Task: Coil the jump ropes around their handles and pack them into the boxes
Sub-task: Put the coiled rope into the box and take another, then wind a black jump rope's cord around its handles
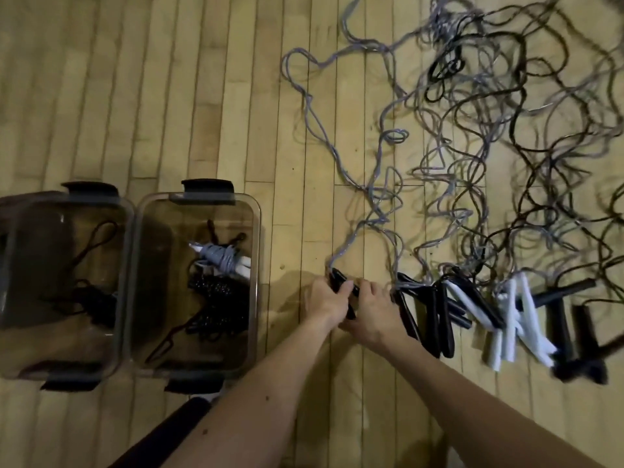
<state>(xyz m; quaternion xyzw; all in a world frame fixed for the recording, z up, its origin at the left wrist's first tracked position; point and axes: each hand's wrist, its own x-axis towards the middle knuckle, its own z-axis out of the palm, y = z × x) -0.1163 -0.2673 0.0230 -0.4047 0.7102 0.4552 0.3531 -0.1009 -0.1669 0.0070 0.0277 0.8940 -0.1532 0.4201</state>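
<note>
Head: left hand (326, 300), right hand (373, 312) hold two handles (338, 282); two boxes (257, 251).

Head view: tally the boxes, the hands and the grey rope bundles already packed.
Boxes: 2, left box and right box
Hands: 2, left hand and right hand, gripping black handles
Packed grey bundle: 1, in right box
Total: 5

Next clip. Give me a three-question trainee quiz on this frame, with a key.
1. True or false: the right-hand box holds a grey rope coiled round white handles.
2. What colour is the rope in the left-hand box?
3. The held handles are: A white, B black, C red.
Key: 1 true; 2 black; 3 B.
</note>
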